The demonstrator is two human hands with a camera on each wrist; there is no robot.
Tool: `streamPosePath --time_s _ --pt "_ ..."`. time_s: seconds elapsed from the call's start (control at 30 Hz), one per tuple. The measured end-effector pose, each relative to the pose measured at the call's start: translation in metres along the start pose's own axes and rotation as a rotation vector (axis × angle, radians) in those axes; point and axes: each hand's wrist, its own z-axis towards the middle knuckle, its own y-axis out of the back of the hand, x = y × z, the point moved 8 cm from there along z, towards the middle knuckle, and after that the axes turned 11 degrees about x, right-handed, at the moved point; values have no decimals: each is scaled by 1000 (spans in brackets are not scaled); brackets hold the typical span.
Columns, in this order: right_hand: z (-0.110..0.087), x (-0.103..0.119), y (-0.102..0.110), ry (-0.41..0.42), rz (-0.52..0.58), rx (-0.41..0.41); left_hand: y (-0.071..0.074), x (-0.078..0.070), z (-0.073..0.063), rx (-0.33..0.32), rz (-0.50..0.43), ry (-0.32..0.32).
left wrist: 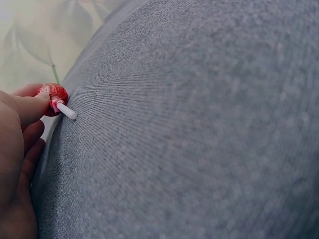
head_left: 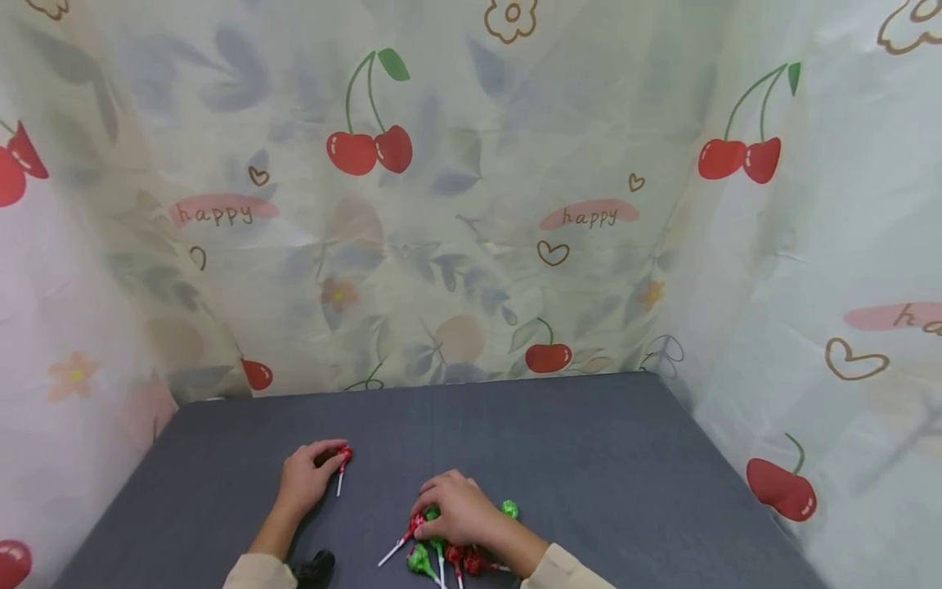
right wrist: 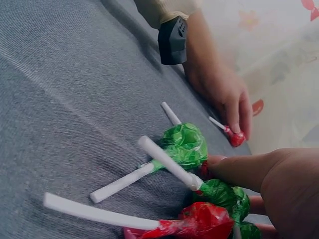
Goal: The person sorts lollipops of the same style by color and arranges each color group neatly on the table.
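Note:
My left hand [head_left: 305,476] pinches a red-wrapped lollipop [head_left: 346,452] by its head, at the left of the grey table. In the left wrist view that lollipop's head [left wrist: 56,94] sits between thumb and fingers, its white stick slanting down. Over a pile of lollipops, my right hand [head_left: 462,511] bends its fingers and thumb about another red lollipop [head_left: 416,523], whose stick points toward the lower left. Green-wrapped lollipops [right wrist: 183,144] and red ones [right wrist: 202,219] lie close under this hand. Its palm and fingers hide part of the pile.
One green lollipop [head_left: 509,509] lies just right of the right hand. A black device [right wrist: 173,42] is strapped to the left wrist. Patterned curtains [head_left: 456,204] with cherries and "happy" lettering enclose the grey tabletop [head_left: 589,458] at the back and sides.

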Motion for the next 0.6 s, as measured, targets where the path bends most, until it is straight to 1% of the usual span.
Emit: streamPosePath --time_s 0.13,0.37,0.5,0.6 --pt "1 5 1 20 -33 -19 2 1 -4 -13 8 -3" --pt "3 11 7 5 -57 -52 2 4 -4 1 18 14" --pt "6 11 10 -16 -64 -44 0 3 -2 16 20 16" --pt "10 11 14 -17 -64 -38 -1 2 -1 25 14 21"
